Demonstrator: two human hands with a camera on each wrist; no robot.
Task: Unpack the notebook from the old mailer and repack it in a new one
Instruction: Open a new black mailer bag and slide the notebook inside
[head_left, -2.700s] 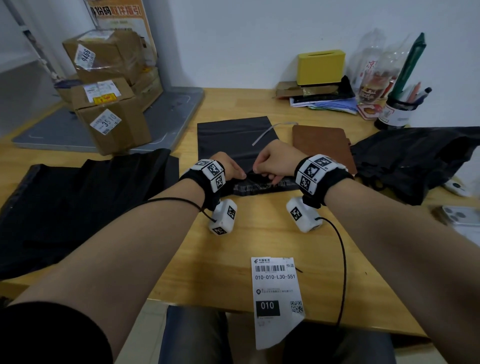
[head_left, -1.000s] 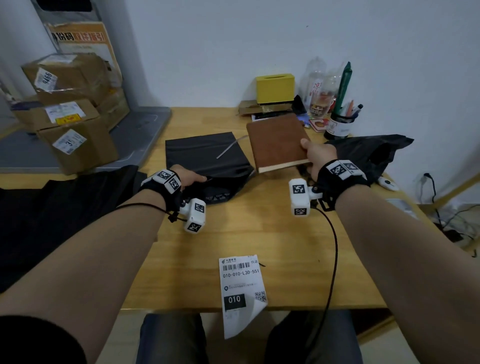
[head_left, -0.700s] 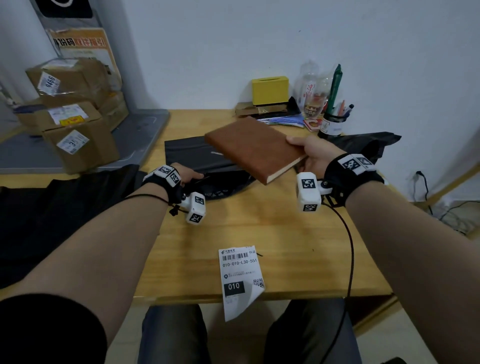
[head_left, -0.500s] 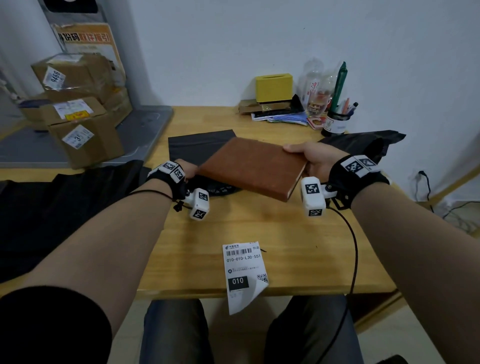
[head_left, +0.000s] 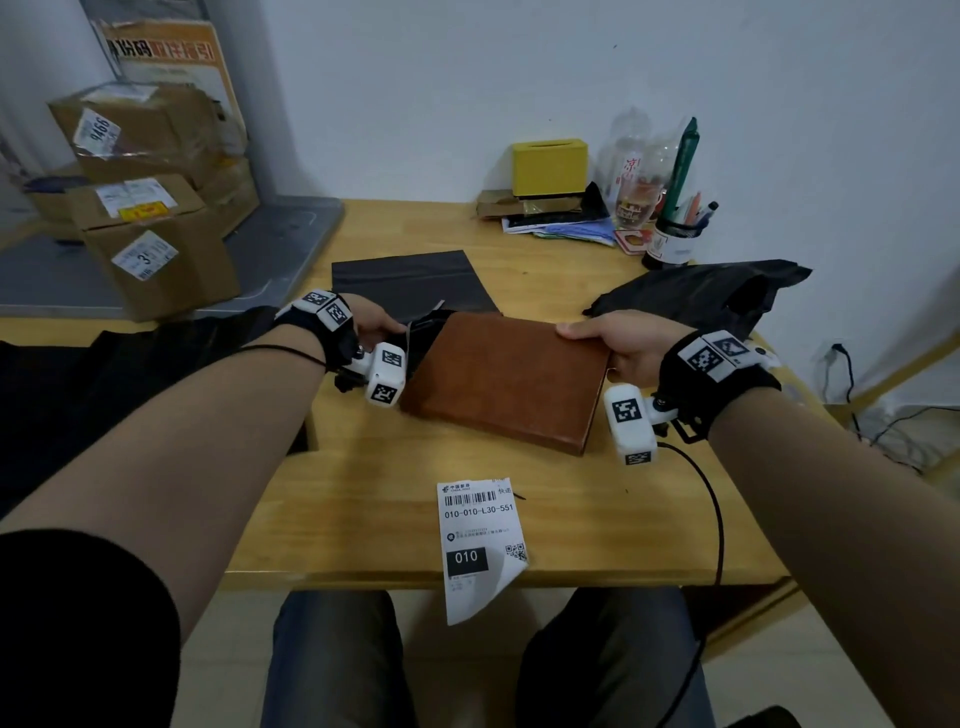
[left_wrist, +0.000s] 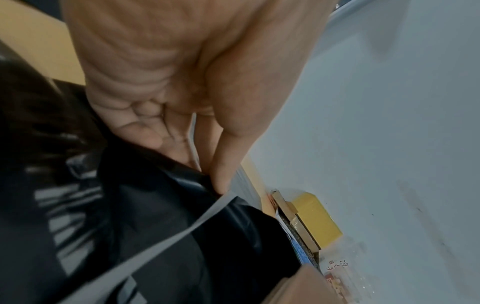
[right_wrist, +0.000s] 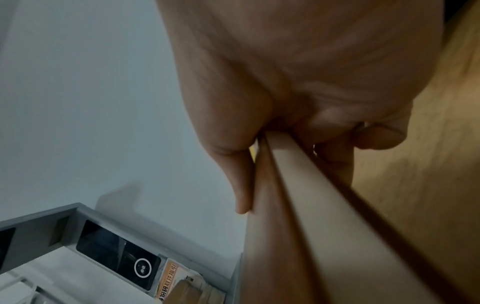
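Observation:
My right hand (head_left: 587, 338) grips the brown notebook (head_left: 509, 379) at its right edge, thumb on the cover and fingers underneath. The book is tilted low over the table, and its left end reaches the open mouth of the flat black new mailer (head_left: 410, 283). My left hand (head_left: 392, 327) pinches the mailer's lip. In the left wrist view, my fingertips (left_wrist: 218, 181) pinch the black film (left_wrist: 182, 226) beside its grey seal strip. The right wrist view shows the notebook (right_wrist: 311, 236) edge-on in my grip. The crumpled old mailer (head_left: 701, 296) lies to the right.
A shipping label (head_left: 480, 530) hangs over the table's front edge. Black sheeting (head_left: 130, 374) covers the left side. Cardboard boxes (head_left: 150, 244) stand on a grey platform at far left. A yellow box (head_left: 549, 166), bottles and a pen cup (head_left: 675, 244) line the back wall.
My right hand picked the notebook up from beside the mailer, swung it left and lowered it to the mailer's mouth. My left hand kept hold of the opening.

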